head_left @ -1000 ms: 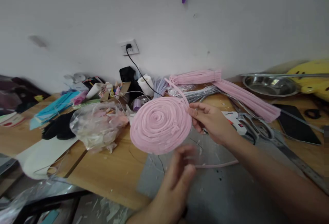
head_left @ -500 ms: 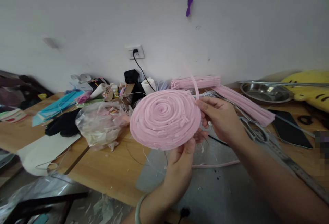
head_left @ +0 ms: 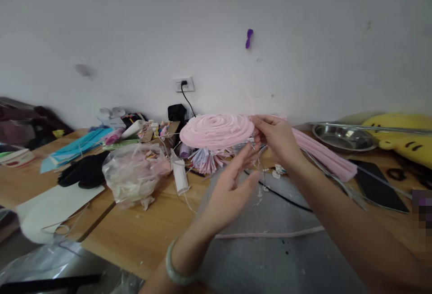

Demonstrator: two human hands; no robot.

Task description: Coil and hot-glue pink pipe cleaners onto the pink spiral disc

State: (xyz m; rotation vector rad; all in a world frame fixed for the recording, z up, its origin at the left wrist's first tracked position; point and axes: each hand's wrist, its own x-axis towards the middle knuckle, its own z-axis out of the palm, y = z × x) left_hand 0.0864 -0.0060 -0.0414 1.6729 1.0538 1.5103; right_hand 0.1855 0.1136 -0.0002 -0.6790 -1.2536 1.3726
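A flat pink spiral disc [head_left: 216, 131], coiled from fuzzy pipe cleaners, is held up over the table and seen nearly edge-on. My right hand [head_left: 275, 136] pinches its right rim between thumb and fingers. A faint blurred strand rises from that spot. Below the disc, my left hand [head_left: 231, 195] has its fingers stretched out and thumb apart, with the fingertips near the right hand; whether they touch the disc's underside I cannot tell. One loose pink pipe cleaner [head_left: 270, 235] lies on the grey mat [head_left: 249, 267] underneath.
Pink pipe cleaner bundles [head_left: 326, 154] lie at right, near a metal bowl [head_left: 344, 136], a dark phone-like slab [head_left: 381, 186] and a yellow plush [head_left: 405, 136]. Leftward are a plastic bag of scraps [head_left: 131, 174], a white roll [head_left: 180, 177] and black cloth [head_left: 84, 170]. A black cable crosses the mat.
The disc has tipped from facing me to nearly level. My left hand has let go of its lower edge and opened, while the right hand still grips the rim. The view has tilted up.
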